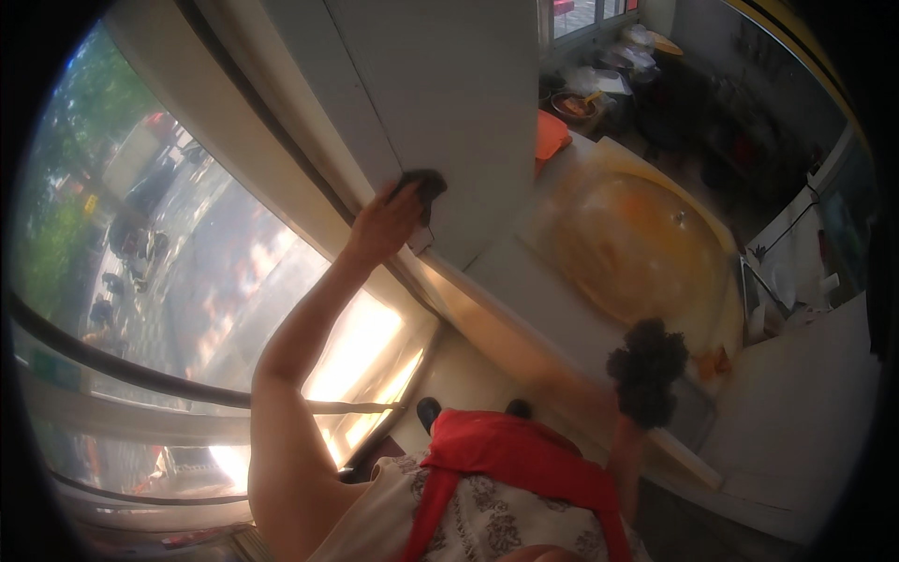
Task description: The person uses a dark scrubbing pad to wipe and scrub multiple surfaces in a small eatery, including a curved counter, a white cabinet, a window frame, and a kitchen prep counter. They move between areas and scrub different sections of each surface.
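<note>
My left hand point(386, 223) is raised against the edge of a pale wall panel point(449, 91) beside the window frame. Under its fingers is a dark cloth or pad point(425, 186), pressed to the panel. At the lower right, my right hand is hidden by a dark, bushy scrubber or cloth bundle point(650, 372) that sits at the end of my right forearm. That bundle is over the near edge of the counter, just below a large round, yellow-brown stained surface point(625, 246).
Beyond the counter stand a bowl point(574, 105) with a yellow-handled utensil and several plastic bags point(635, 53). An orange cloth or plastic item point(551, 137) lies at the panel's corner. Window glass point(211, 281) fills the left side. A metal tray point(692, 414) is set near my right hand.
</note>
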A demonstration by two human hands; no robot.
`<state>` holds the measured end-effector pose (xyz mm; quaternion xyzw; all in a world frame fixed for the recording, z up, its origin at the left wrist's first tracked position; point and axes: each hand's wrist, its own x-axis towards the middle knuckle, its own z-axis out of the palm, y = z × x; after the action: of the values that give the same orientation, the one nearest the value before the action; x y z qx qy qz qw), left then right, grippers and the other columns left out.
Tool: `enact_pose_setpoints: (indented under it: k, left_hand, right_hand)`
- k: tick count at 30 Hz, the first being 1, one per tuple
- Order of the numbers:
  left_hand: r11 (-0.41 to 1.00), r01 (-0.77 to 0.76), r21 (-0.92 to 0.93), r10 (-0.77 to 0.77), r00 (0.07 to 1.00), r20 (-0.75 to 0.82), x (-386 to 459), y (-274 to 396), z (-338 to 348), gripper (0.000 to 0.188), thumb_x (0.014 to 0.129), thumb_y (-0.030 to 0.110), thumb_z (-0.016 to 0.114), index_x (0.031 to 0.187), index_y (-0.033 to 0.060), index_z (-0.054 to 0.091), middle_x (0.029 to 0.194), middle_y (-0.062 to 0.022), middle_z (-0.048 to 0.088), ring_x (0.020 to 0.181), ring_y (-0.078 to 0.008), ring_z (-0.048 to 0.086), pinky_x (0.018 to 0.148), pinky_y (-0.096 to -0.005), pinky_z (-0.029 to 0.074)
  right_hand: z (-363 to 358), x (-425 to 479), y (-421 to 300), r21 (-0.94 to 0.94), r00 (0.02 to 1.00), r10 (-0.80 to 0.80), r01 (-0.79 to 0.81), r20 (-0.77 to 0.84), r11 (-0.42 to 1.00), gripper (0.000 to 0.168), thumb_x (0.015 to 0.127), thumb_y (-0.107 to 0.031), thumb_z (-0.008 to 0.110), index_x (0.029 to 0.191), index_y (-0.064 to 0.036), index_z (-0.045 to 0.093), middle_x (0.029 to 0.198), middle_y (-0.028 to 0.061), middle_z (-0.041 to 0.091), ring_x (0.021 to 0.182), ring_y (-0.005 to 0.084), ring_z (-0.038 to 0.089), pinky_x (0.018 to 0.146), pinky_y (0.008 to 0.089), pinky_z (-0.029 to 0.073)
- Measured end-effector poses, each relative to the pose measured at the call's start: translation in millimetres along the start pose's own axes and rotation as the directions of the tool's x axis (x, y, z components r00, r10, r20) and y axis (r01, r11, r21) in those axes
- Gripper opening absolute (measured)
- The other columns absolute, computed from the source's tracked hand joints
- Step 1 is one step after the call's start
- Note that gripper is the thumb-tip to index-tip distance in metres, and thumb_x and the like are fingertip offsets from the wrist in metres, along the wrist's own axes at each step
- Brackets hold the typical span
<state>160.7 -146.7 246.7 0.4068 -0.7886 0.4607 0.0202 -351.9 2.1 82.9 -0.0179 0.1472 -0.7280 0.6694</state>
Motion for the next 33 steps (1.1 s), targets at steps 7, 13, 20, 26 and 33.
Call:
enact_pose_setpoints:
  k: [7, 13, 20, 26, 33]
  left_hand:
    - [0.773, 0.541, -0.331, -0.602, 0.791, -0.111, 14.2, -9.8, -15.3, 0.064, 0.069, 0.011, 0.067, 0.131, 0.0099, 0.051, 0.14, -0.0113, 0.04, 0.113, -0.034, 0.049, 0.094, -0.0414, 0.042]
    - [-0.14, 0.528, -0.838, -0.872, 0.335, 0.357, -31.4, 137.7, 32.3, 0.086, 0.076, -0.012, 0.048, 0.149, 0.0102, 0.007, 0.153, -0.0196, 0.012, 0.135, -0.0369, 0.029, 0.103, -0.0395, 0.039]
    - [-0.267, 0.51, -0.818, -0.856, 0.264, 0.444, -12.8, 136.3, 37.6, 0.087, 0.079, -0.011, 0.054, 0.147, 0.002, 0.001, 0.154, -0.0214, 0.003, 0.142, -0.0355, 0.013, 0.113, -0.0411, 0.022]
    - [-0.009, 0.554, -0.833, -0.915, 0.331, 0.23, -4.4, 115.4, 39.5, 0.091, 0.075, -0.01, 0.059, 0.146, 0.0012, 0.002, 0.152, -0.0263, 0.002, 0.138, -0.0459, 0.012, 0.112, -0.049, 0.024]
    - [0.341, 0.326, -0.882, -0.91, 0.351, -0.222, 61.8, 2.7, -11.9, 0.101, 0.066, 0.013, 0.079, 0.144, -0.0026, 0.016, 0.149, -0.0271, 0.019, 0.13, -0.0484, 0.032, 0.103, -0.0515, 0.036]
  right_hand:
    - [5.6, 1.5, -12.8, -0.036, 1.0, 0.001, -0.001, -0.009, 0.999, 0.051, 0.091, -0.039, 0.053, 0.135, -0.016, 0.044, 0.133, 0.0081, 0.048, 0.121, 0.0355, 0.042, 0.089, 0.0508, 0.044]
    - [6.6, -5.4, -18.2, -0.103, 1.0, 0.02, -0.023, -0.022, 0.994, 0.051, 0.091, -0.039, 0.053, 0.135, -0.016, 0.044, 0.133, 0.0083, 0.048, 0.121, 0.0354, 0.042, 0.089, 0.0502, 0.045]
    - [12.2, -11.2, -33.4, -0.206, 0.998, 0.034, -0.045, -0.059, 0.977, 0.051, 0.091, -0.039, 0.053, 0.135, -0.016, 0.044, 0.133, 0.0085, 0.048, 0.121, 0.0354, 0.042, 0.089, 0.0495, 0.045]
    - [16.5, -20.3, -35.2, -0.246, 0.992, 0.032, -0.061, -0.12, 0.967, 0.051, 0.091, -0.038, 0.053, 0.135, -0.016, 0.044, 0.133, 0.0086, 0.048, 0.121, 0.0354, 0.042, 0.089, 0.049, 0.046]
    - [23.3, -27.4, -49.2, -0.345, 0.971, 0.062, -0.14, -0.23, 0.928, 0.051, 0.091, -0.038, 0.053, 0.136, -0.016, 0.044, 0.133, 0.0088, 0.048, 0.121, 0.0354, 0.042, 0.088, 0.0483, 0.046]
